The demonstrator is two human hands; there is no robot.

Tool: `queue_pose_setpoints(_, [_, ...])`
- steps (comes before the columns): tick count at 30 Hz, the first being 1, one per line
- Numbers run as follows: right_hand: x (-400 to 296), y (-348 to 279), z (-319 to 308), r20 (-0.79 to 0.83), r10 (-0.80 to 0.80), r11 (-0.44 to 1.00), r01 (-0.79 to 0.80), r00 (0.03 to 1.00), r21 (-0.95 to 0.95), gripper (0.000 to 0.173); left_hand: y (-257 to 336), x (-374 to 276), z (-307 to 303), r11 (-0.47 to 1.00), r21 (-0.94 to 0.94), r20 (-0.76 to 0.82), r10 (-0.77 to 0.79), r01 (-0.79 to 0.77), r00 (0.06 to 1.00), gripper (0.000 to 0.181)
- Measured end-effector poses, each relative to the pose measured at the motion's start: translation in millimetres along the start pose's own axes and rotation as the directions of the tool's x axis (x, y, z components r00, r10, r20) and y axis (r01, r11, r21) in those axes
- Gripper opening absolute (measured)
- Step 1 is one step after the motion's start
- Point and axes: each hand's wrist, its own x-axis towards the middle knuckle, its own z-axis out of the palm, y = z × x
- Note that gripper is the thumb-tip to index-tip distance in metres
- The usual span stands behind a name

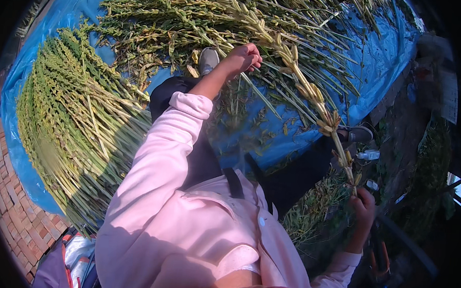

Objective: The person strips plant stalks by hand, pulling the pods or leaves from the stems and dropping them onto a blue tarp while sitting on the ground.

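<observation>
My right hand (362,205) grips the lower end of a long dry sesame stalk (311,89) lined with pale yellow seed capsules. The stalk slants up and to the left, its tip over the heap of cut sesame stalks (154,26). My left hand (242,60) hovers above that heap with its fingers curled. A thin green stalk (262,96) passes beneath the left hand; whether the fingers hold it cannot be told. A fanned bundle of greener stalks (80,108) lies to my left, partly in shadow.
A blue plastic sheet (22,164) lies under the plants, with loose leaves scattered on it. My shoes (208,61) rest on or beside it. Brick paving (14,207) borders the left side. A small white bottle (368,154) lies at right, near cut greenery (313,211).
</observation>
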Motion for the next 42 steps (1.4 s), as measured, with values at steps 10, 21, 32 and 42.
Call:
queue_pose_setpoints(10, [-130, 146, 59, -0.144, 0.151, 0.974, -0.172, 0.978, -0.145, 0.014, -37, -29, 49, 0.602, -0.793, -0.038, 0.097, -0.09, 0.995, 0.024])
queue_pose_setpoints(21, [-204, 296, 70, -0.184, 0.336, 0.877, -0.378, 0.924, -0.296, 0.016, -67, -104, 129, 0.645, -0.718, 0.205, -0.164, 0.262, 0.965, 0.035])
queue_pose_setpoints(32, [-237, 295, 70, -0.216, 0.497, 0.82, -0.537, 0.84, -0.2, 0.012, -70, -132, 150, 0.667, -0.666, 0.336, -0.131, 0.334, 0.933, 0.038])
queue_pose_setpoints(42, [-242, 310, 71, -0.132, 0.547, 0.777, -0.56, 0.827, -0.288, 0.01, -112, -114, 150, 0.92, -0.288, 0.133, -0.236, 0.266, 0.963, 0.04])
